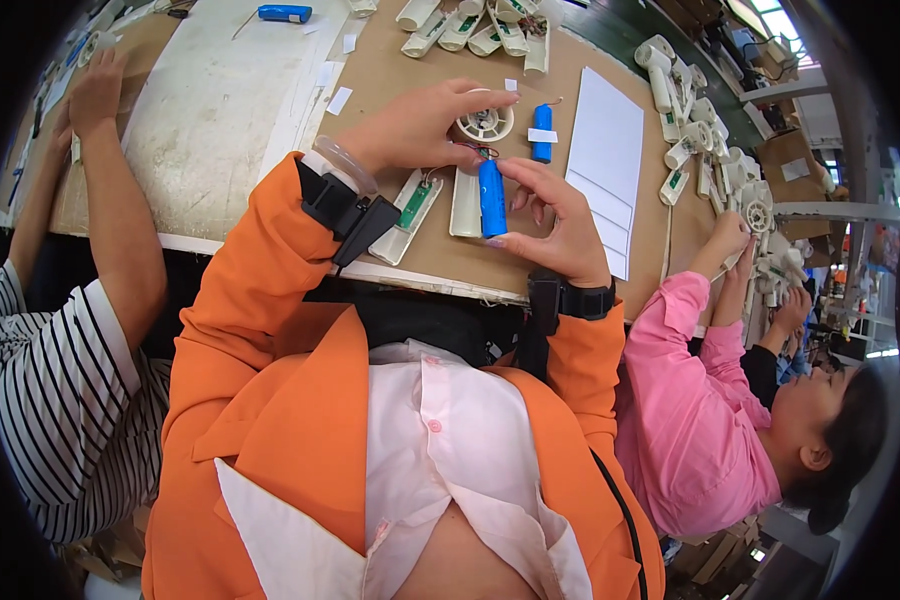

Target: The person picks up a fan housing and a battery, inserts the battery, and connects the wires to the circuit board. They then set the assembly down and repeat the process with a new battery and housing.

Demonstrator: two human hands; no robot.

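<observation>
Presently: one blue battery (492, 198), at the right edge of a white casing (464, 208), thin wires (482, 150) at its upper end. Right hand (558, 215): pinching it, thumb low, forefinger high. Left hand (415, 125): thumb and fingers around a round white head (485, 123). Handling, as I judge: stiff, fairly weighty, smooth, apt to roll; wires fragile. Best hold: the sides, clear of wires.

The battery (493, 198) is bright blue, the casing (464, 208) and wheel (485, 125) cream, the circuit board (415, 205) green. The counter (380, 65) is tan, the paper (607, 145) white. The jacket (260, 400) is plain orange, the shirt (400, 430) pinkish white with a pink button (434, 426), the wrist straps (590, 302) black. One co-worker's top (695, 440) is solid pink; another's striped top (70, 400) is black and white.
</observation>
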